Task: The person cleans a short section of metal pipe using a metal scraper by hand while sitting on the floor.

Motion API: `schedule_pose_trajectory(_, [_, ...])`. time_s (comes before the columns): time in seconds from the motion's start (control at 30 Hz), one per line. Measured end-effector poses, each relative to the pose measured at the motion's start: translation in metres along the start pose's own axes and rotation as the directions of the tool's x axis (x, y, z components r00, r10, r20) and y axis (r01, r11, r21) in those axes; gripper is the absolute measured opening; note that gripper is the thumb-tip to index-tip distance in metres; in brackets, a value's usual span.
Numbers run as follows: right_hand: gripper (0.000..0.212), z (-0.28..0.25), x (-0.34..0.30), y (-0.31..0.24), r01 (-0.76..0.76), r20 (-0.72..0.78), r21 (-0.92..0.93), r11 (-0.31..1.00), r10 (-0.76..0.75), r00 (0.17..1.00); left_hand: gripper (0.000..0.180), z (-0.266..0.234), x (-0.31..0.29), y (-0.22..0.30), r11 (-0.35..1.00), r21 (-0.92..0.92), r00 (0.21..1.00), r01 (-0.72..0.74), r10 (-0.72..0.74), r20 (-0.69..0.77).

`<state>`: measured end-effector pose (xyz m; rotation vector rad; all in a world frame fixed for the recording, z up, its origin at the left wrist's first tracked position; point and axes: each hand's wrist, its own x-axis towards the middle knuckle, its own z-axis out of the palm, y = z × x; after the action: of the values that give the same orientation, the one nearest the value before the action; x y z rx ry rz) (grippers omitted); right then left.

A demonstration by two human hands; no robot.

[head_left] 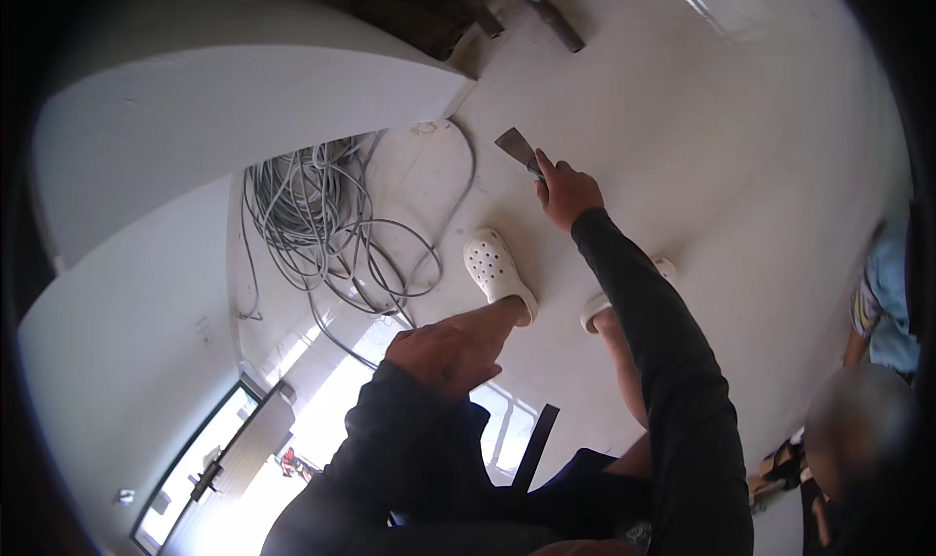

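My right hand (568,193) is closed round the handle of a putty knife (514,144), index finger stretched along it. The flared blade points up and left, above the pale floor (702,166). My left hand (439,354) rests on my bent left leg, near the knee, and holds nothing. Its fingers lie loosely over the leg and are partly hard to make out. Below it my left foot wears a white clog (493,268) with holes. Behind my right forearm, another white clog (597,309) is partly hidden.
A tangled heap of grey cable (312,205) lies left by the white wall (244,98). Dark pipe-like pieces (558,25) lie at the top. An open door (224,459) stands at lower left. Another person in light blue (889,278) is at the right edge.
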<state>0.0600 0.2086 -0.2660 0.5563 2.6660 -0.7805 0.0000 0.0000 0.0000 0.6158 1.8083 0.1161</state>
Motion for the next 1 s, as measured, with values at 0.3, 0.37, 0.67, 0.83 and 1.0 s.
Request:
schedule_pose_trajectory(0.3, [0.044, 0.153, 0.064, -0.097, 0.294, -0.083, 0.108, 0.95, -0.286, 0.954, 0.033, -0.008, 0.041, -0.095, 0.45, -0.272, 0.51, -0.851, 0.832, -0.219])
schedule_pose_trajectory(0.37, [0.043, 0.162, 0.088, -0.107, 0.311, -0.167, 0.052, 0.949, -0.298, 0.94, 0.033, -0.011, 0.048, -0.114, 0.358, -0.232, 0.407, -0.905, 0.888, -0.217])
schedule_pose_trajectory(0.67, [0.033, 0.152, 0.136, -0.14, 0.312, -0.159, -0.084, 0.947, -0.321, 0.934, 0.035, 0.007, 0.034, -0.13, 0.362, -0.081, 0.367, -0.929, 0.867, -0.337])
schedule_pose_trajectory(0.83, [0.026, 0.149, 0.107, -0.137, 0.293, -0.05, -0.112, 0.95, -0.3, 0.953, 0.037, -0.01, 0.03, -0.128, 0.352, -0.009, 0.336, -0.936, 0.885, -0.322])
schedule_pose_trajectory(1.0, [0.018, 0.151, 0.118, -0.151, 0.279, -0.115, -0.078, 0.957, -0.287, 0.951, 0.04, -0.005, 0.053, -0.122, 0.314, -0.122, 0.336, -0.942, 0.9, -0.279])
